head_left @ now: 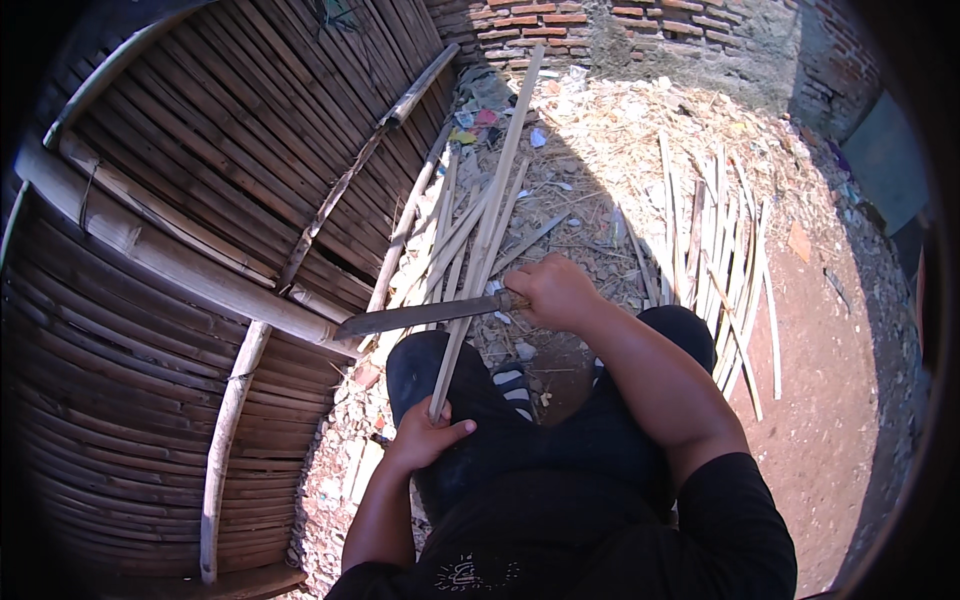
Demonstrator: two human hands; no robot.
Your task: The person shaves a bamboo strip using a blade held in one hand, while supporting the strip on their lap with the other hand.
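In the head view, the lower end of a long, pale bamboo strip (447, 375) is gripped in the left hand (425, 440), with the fingers curled around it and the thumb pointed toward the right. The hand is held at the left thigh of the dark trousers (590, 440), and the strip is slanted up and away over the thigh toward the brick wall (540, 20). The handle of a machete (420, 316) is clenched in the right hand (555, 290), which is held above the gap between the knees. The long, dark blade is pointed to the left and crossed with the strip; whether the two are touching cannot be told.

Beyond the left knee, more bamboo slats (440, 250) are laid loosely on the littered ground (600, 130). Another pile of pale strips (735, 250) is spread beyond and beside the right knee, partly in sunlight. A striped shoe (513, 390) is seen between the legs. The left side is taken up by a slatted bamboo wall (180, 130), crossed by a thick pole (170, 245).
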